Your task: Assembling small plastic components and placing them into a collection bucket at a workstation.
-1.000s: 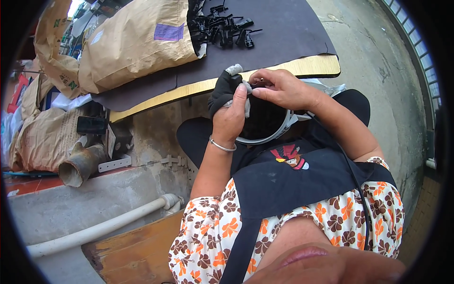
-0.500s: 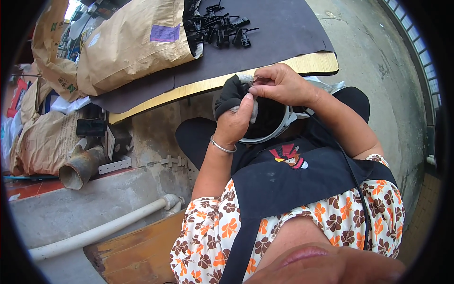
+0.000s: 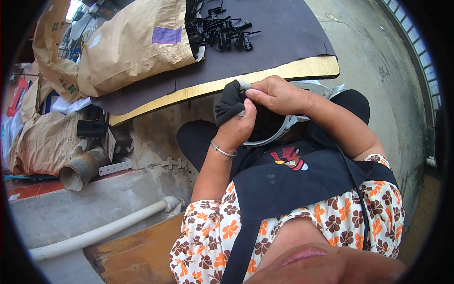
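Observation:
My left hand (image 3: pixel 236 124), with a silver bangle at its wrist, is closed on a piece of black cloth with grey patches (image 3: pixel 230 105). The cloth covers the fingers, while the thumb shows bare against its side. My right hand (image 3: pixel 274 94) meets it from the right, thumb and forefinger pinched at the cloth's grey upper end. Anything small between those fingertips is hidden. Both hands are over a bucket with a pale rim (image 3: pixel 272 137), held between my knees; the inside looks dark.
The table (image 3: pixel 307 69) ahead has a dark cover and a pale wooden edge. Several black plastic clips (image 3: pixel 222 33) lie by the mouth of a large brown paper sack (image 3: pixel 127 52). At left are another paper sack (image 3: pixel 47 142), a rusty pipe piece (image 3: pixel 82 168) and a white pipe (image 3: pixel 104 230).
Both hands have come slightly lower. My right hand has turned and drawn closer against the cloth, its fingers now more folded. The cloth has shifted with my left hand.

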A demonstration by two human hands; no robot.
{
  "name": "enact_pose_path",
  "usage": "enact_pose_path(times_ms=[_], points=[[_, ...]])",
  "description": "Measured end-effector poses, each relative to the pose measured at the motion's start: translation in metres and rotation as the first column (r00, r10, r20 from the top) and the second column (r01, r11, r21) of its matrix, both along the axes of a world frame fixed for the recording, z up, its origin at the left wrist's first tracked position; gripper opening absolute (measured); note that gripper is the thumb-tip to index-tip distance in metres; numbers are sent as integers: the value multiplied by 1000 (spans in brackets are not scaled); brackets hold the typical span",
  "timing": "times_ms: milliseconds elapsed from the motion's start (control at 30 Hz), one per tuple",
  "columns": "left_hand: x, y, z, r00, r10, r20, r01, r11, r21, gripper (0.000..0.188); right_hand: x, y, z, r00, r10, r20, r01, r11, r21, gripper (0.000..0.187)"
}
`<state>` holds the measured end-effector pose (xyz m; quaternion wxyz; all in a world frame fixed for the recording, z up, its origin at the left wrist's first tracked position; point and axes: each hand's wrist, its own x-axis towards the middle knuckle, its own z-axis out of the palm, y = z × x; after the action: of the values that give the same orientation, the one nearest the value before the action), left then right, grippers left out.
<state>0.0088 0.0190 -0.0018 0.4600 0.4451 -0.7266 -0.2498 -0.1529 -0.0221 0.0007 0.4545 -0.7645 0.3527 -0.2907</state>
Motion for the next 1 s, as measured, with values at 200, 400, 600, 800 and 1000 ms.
enact_pose_path(times_ms=[200, 400, 600, 800, 1000], points=[[22, 0, -6, 906, 33, 422, -42, 999, 12, 29, -14, -66, 11, 820, -573, 4, 419, 595, -686, 23], [18, -3, -16, 940, 167, 297, -133, 982, -130, 33, -14, -91, -3, 733, -611, -298, 276, 668, -691, 19], [5, -9, -18, 981, 183, 68, -185, 982, 33, 42, -14, -33, -9, 825, -565, 2, 486, 707, -513, 15], [-14, -14, -13, 975, 163, -150, -156, 986, 55, 40, -7, -3, -2, 933, -315, 176, 333, 939, -83, 21], [-7, -10, -7, 981, 0, -193, 25, 992, 126, 35, -6, 6, 7, 994, -62, 94, 97, 896, -434, 24]])
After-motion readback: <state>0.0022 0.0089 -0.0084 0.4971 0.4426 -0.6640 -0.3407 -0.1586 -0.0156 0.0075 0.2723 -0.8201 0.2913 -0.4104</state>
